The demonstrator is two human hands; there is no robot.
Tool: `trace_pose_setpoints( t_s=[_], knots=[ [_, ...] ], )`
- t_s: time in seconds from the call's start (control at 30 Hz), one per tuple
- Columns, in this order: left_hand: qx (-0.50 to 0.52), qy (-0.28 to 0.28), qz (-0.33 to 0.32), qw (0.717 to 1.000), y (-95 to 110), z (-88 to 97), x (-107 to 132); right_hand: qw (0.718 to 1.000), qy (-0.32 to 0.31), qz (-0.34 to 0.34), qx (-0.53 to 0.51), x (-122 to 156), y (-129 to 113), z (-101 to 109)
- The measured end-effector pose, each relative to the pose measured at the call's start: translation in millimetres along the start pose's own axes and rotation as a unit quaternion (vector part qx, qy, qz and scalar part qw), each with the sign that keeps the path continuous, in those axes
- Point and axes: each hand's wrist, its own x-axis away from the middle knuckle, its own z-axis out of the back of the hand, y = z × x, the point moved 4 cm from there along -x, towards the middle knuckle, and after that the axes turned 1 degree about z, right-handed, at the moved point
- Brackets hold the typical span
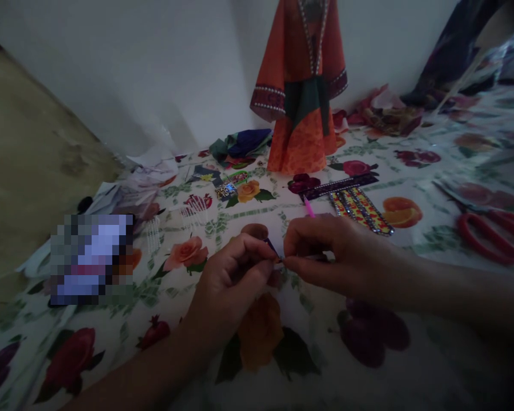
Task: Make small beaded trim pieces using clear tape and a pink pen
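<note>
Dark piece (272, 247) partly hidden, bright screen (95, 251) pixelated, orange costume (295, 65) cut off above

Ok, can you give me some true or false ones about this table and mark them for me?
1. The left hand and right hand are wide apart. False: their fingertips come close together, at a small dark piece.
2. An orange cloth dress with a green panel stands beyond both hands. True.
3. Flat yellow-and-red patterned strips lie on the white flowered tablecloth. True.
4. The red-handled metal scissors lie left of both hands. False: they lie to the right.
</note>
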Motion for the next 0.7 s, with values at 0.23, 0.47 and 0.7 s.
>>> trace_pose_setpoints(
  t_s=[0.23, 0.47, 0.7],
  knots=[
    [0.016, -0.003, 0.007, 1.0, 0.3, -1.6, -2.0, 0.995, -0.018, -0.052, -0.088, -1.9, 0.9, -1.6],
    [-0.133, 0.006, -0.001, 0.991, 15.0, -9.6, -1.1, 0.982, -0.038, -0.083, -0.165, -5.3, 9.2, -2.3],
    [-0.046, -0.008, 0.029, 0.999, 5.0, -3.8, -1.3, 0.98, -0.033, -0.084, -0.176, -5.6, 9.2, -2.1]
  ],
)
